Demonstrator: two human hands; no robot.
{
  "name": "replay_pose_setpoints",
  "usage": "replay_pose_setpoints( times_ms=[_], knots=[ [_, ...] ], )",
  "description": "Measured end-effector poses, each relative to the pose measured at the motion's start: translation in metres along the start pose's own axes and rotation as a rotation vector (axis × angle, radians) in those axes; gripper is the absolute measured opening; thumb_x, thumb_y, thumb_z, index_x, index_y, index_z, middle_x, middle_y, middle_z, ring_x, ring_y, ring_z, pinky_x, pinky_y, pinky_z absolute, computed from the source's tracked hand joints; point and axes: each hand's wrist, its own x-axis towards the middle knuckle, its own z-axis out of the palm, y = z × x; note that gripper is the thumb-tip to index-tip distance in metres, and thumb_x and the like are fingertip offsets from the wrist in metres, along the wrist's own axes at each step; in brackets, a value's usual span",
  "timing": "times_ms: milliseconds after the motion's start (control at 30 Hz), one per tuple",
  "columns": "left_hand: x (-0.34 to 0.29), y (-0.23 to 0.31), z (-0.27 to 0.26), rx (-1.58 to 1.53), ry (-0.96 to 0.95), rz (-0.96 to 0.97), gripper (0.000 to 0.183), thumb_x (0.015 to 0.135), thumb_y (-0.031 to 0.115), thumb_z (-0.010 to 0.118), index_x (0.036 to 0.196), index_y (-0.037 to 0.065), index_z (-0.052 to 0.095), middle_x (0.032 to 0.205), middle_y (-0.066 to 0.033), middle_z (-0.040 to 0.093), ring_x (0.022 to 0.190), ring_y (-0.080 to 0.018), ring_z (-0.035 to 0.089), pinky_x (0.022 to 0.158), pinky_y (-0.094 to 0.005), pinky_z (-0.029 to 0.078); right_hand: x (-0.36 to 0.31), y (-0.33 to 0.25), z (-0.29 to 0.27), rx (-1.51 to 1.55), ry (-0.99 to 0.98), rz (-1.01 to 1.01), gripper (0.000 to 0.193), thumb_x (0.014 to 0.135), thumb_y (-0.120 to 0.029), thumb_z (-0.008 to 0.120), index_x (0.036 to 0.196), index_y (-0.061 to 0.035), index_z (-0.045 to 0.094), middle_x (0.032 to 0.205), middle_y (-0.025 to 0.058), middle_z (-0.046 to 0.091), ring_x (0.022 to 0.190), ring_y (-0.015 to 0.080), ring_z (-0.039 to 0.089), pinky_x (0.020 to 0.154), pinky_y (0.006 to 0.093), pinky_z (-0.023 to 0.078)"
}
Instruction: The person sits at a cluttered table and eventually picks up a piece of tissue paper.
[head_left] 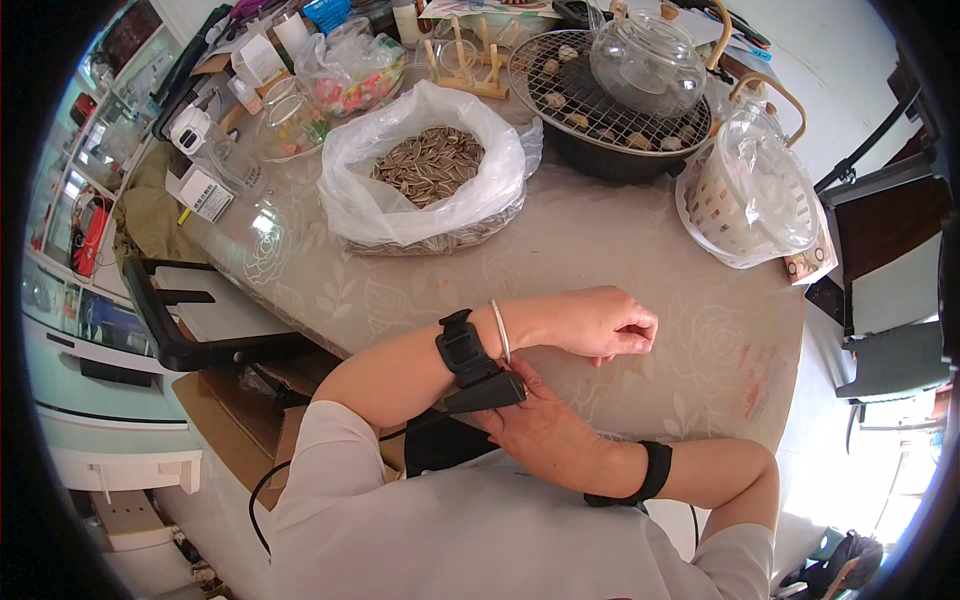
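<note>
My left hand (605,322) hangs over the near part of the table, its fingers curled into a loose fist with nothing showing in it. Around that wrist sit a pale bangle (500,332) and a black strap, which carries a small black box-shaped device (488,391). My right hand (545,428) reaches across from the right and grips this device, its thumb on top; the other fingers are partly hidden. A black band (655,472) circles my right wrist. Beyond my hands stands an opened white plastic bag (340,185) of striped sunflower seeds (430,167).
At the back right, a glass teapot (650,65) stands on a round black grill (570,130). A white basket (740,195) wrapped in plastic sits at the right edge. Glass jars (290,125), a candy bag (350,75) and a wooden rack (470,80) crowd the back left.
</note>
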Motion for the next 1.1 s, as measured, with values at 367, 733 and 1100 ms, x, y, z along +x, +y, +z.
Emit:
replay_pose_setpoints(
  times_ms=[367,733,1100],
  knots=[
    [0.0,0.0,-0.001,0.044,0.013,-0.001,0.019,0.101,0.02,0.057,0.097,0.002,0.061,0.075,-0.0067,0.063,0.057,-0.0144,0.062,0.054,-0.0307,0.049,0.001,0.001,0.008,-0.041,0.023,0.004,0.058,0.091,-0.026,0.06,0.145,-0.0095,0.046,0.143,0.0158,0.049,0.139,0.0328,0.042,0.122,0.0527,0.019],
    [0.001,0.005,-0.001,0.041,-0.013,0.008,0.016,0.101,0.017,0.058,0.096,0.002,0.061,0.078,-0.0068,0.063,0.057,-0.0137,0.061,0.055,-0.0303,0.049,-0.002,0.0,-0.001,-0.094,0.069,0.015,0.057,0.092,-0.03,0.062,0.143,-0.0087,0.048,0.14,0.0155,0.053,0.137,0.0301,0.045,0.121,0.0518,0.019],
    [0.0,0.009,-0.002,0.05,-0.014,-0.001,0.014,0.099,0.011,0.052,0.098,0.001,0.061,0.08,-0.0065,0.06,0.057,-0.0142,0.061,0.056,-0.0311,0.05,-0.001,0.002,0.005,0.025,0.147,0.005,0.05,0.091,-0.021,0.061,0.138,-0.0086,0.05,0.138,0.0137,0.057,0.135,0.0275,0.048,0.122,0.0517,0.018]
  ],
)
